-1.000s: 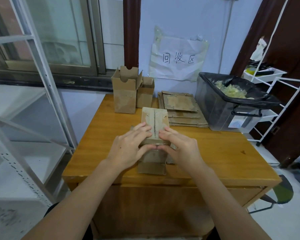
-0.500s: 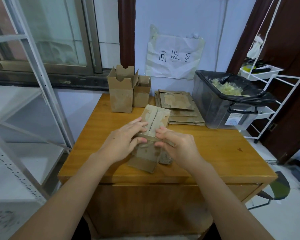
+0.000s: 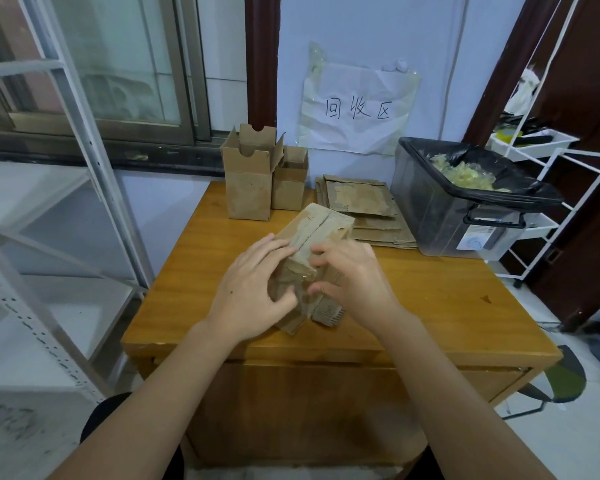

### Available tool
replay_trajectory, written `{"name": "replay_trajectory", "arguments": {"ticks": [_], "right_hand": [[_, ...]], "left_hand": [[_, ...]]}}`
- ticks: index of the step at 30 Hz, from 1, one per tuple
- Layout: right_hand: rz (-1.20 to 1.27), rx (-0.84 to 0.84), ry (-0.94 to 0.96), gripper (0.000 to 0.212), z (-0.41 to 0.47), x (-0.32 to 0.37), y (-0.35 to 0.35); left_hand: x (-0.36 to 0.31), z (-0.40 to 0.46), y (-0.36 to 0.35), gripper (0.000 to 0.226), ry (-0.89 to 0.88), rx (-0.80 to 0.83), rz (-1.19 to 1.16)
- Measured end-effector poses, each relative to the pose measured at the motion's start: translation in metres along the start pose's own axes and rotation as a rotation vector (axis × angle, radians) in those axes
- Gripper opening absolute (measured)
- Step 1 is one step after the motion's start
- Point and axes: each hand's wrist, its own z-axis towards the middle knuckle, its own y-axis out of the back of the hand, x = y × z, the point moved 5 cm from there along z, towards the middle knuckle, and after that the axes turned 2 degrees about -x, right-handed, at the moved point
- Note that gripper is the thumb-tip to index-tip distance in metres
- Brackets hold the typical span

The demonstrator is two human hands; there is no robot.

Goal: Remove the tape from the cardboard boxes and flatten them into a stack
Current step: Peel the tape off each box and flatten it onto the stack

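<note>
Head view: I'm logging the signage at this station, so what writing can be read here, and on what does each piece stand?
"回收区": handwritten in dark ink on the crumpled white paper sign taped to the wall behind the table.
Label on the front of the clear plastic bin: print too small and blurred to read.
Cardboard box gripped by both hands: no print legible.

The setting is a recycling corner in a storage or utility room. A handwritten paper sign [image 3: 359, 107] taped to the wall labels the area. On the wooden surface [image 3: 430, 299] stand open cardboard boxes [image 3: 250, 188], a stack of flattened cardboard [image 3: 364, 209] and a bag-lined plastic bin [image 3: 465, 209] holding crumpled tape. White metal shelving [image 3: 66, 109] flanks the surface.
</note>
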Motion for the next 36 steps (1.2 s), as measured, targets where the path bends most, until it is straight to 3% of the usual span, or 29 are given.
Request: {"name": "replay_trajectory", "arguments": {"ticks": [8, 14, 16, 18, 21, 28, 36], "right_hand": [[-0.025, -0.032, 0.101, 0.021, 0.015, 0.016, -0.017], [0.134, -0.043, 0.046, 0.017, 0.019, 0.026, -0.017], [0.199, 0.075, -0.022, 0.03, 0.02, 0.024, -0.018], [0.158, 0.228, -0.04, 0.06, 0.017, 0.029, -0.024], [-0.011, 0.248, 0.056, 0.084, 0.012, 0.042, -0.033], [-0.025, 0.08, 0.057, 0.067, 0.023, 0.04, -0.042], [0.066, 0.094, 0.086, 0.067, 0.021, 0.031, -0.045]], "left_hand": [[0.01, 0.006, -0.005, 0.093, 0.063, 0.07, -0.022], [0.023, 0.008, 0.004, 0.078, 0.051, 0.001, 0.019], [0.032, 0.011, 0.013, 0.076, 0.028, 0.021, 0.007], [0.039, 0.013, 0.022, 0.076, 0.011, 0.051, -0.004], [0.045, 0.015, 0.031, 0.078, -0.045, 0.089, 0.039], [0.043, 0.016, 0.034, 0.076, -0.154, 0.102, 0.138], [0.042, 0.009, 0.034, 0.074, -0.142, 0.096, 0.107]]}}
